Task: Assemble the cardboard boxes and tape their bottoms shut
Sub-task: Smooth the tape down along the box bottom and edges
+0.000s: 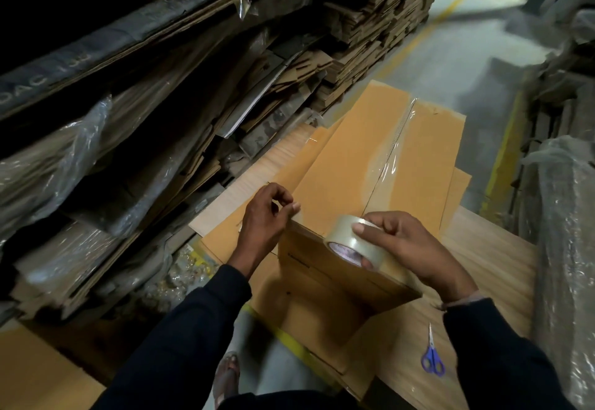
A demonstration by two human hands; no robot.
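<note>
Your right hand [399,242] grips the roll of clear tape [354,242], thumb and fingers curled round its rim, just above the near edge of the cardboard box [363,164] that stands bottom-up in front of you on flat sheets of cardboard. Your left hand [265,213] is curled at the box's near left corner, fingertips pinched together; it looks as if you hold the loose end of the tape there, but the film is too clear to be sure. A strip of tape [391,151] already runs along the centre seam of the bottom flaps from the far edge toward you, so you appear to be finishing or adding to this seal. Next you need the tape pressed flat over the near edge and then cut; the blue scissors [432,356] lie on the wooden board [492,258] by your right sleeve, well apart from the roll, so one hand must let go to reach them.
</note>
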